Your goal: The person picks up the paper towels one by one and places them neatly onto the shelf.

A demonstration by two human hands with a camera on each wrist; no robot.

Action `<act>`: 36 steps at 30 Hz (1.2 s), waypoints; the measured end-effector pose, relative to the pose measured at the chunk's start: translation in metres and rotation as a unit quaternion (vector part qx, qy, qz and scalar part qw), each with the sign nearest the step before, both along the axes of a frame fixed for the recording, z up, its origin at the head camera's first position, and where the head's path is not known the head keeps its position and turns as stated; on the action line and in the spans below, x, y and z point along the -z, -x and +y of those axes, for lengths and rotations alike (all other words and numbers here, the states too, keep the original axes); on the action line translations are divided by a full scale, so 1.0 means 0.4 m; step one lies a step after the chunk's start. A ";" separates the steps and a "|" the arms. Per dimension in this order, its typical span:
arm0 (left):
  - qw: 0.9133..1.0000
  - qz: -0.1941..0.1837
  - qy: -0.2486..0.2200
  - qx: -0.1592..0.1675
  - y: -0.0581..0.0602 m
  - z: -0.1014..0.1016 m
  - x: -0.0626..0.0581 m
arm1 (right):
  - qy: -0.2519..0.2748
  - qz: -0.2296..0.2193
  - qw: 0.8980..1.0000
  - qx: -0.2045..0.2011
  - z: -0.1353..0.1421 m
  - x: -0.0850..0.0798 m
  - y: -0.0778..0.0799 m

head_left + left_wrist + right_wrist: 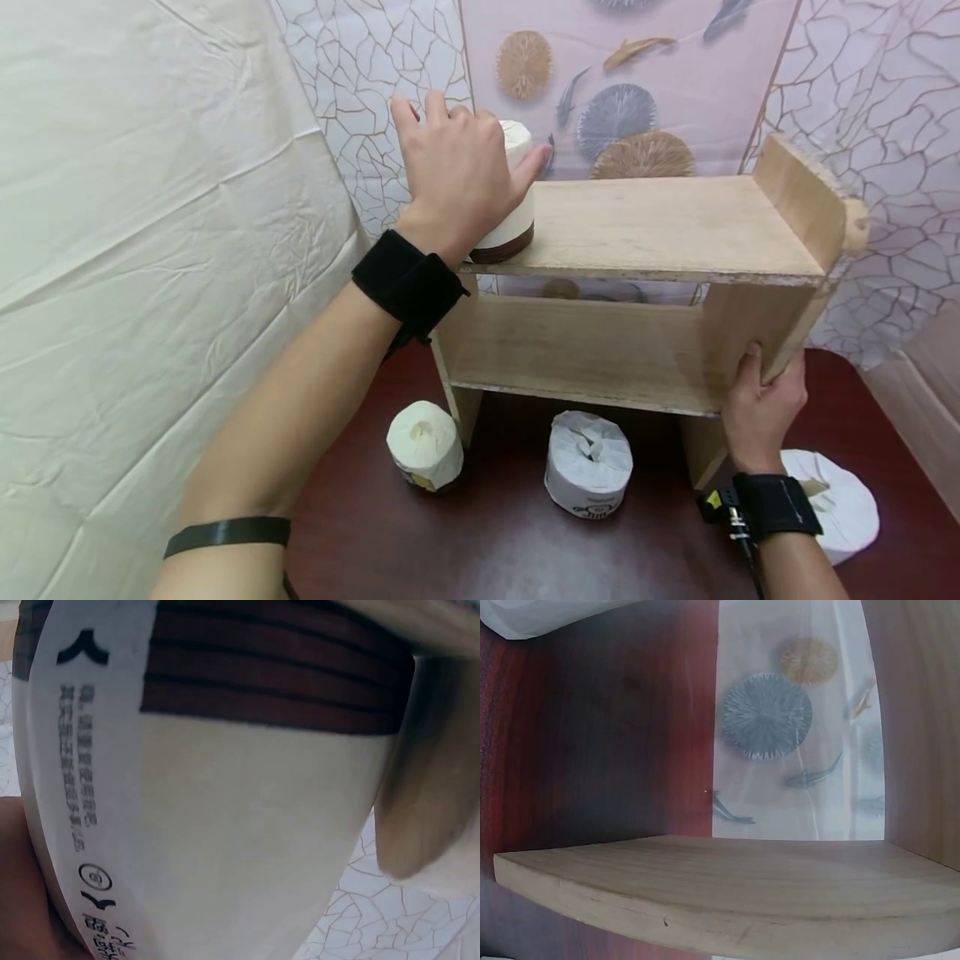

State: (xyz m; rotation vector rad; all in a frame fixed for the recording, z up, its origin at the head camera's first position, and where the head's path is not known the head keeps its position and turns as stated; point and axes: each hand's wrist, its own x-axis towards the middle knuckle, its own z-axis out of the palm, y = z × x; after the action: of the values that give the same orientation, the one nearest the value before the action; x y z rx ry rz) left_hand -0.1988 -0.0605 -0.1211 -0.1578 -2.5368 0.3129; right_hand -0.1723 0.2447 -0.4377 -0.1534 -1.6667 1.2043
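A two-tier wooden shelf [645, 229] stands on a dark red table. My left hand [461, 171] holds a cream wrapped toilet roll [517, 225] with a brown band at its base, at the left end of the top board; the hand hides part of it. Up close in the left wrist view, the same toilet roll [247, 825] shows its brown band and printed text. Lower down on the other side, my right hand [765, 408] grips the shelf's right side panel [780, 333]. The right wrist view shows bare wood [720, 885] but no fingers.
A cream toilet roll [426, 446] stands by the shelf's left foot, and a white wrapped one [588, 467] in front of the lower opening. Another white roll [847, 517] is partly behind my right wrist. Patterned cloth [405, 50] hangs behind; pale fabric [150, 250] borders the left.
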 end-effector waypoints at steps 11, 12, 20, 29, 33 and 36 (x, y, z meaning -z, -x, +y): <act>0.999 0.020 -0.031 0.009 -0.002 0.004 0.016 | 0.022 -0.005 1.000 0.019 -0.010 -0.010 -0.008; 0.999 0.021 -0.034 0.010 -0.002 0.005 0.017 | 0.022 -0.004 1.000 0.019 -0.014 -0.016 -0.013; 0.998 0.026 -0.048 0.006 -0.001 0.000 0.019 | 0.025 0.004 1.000 0.012 -0.013 -0.012 0.002; 0.995 0.053 -0.082 0.033 0.003 -0.007 0.042 | 0.010 -0.010 1.000 0.013 0.000 0.010 -0.005; 0.994 0.061 -0.083 0.030 0.004 -0.005 0.041 | -0.011 -0.004 1.000 0.006 0.004 0.013 -0.006; 0.994 0.061 -0.086 0.028 0.004 -0.005 0.038 | -0.018 0.000 1.000 0.003 0.006 0.010 -0.001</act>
State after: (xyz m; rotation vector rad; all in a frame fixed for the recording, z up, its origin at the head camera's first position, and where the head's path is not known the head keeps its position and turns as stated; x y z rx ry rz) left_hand -0.2003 -0.0623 -0.1361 -0.1382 -2.4187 0.0797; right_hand -0.1720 0.2472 -0.4415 -0.1350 -1.6853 1.1700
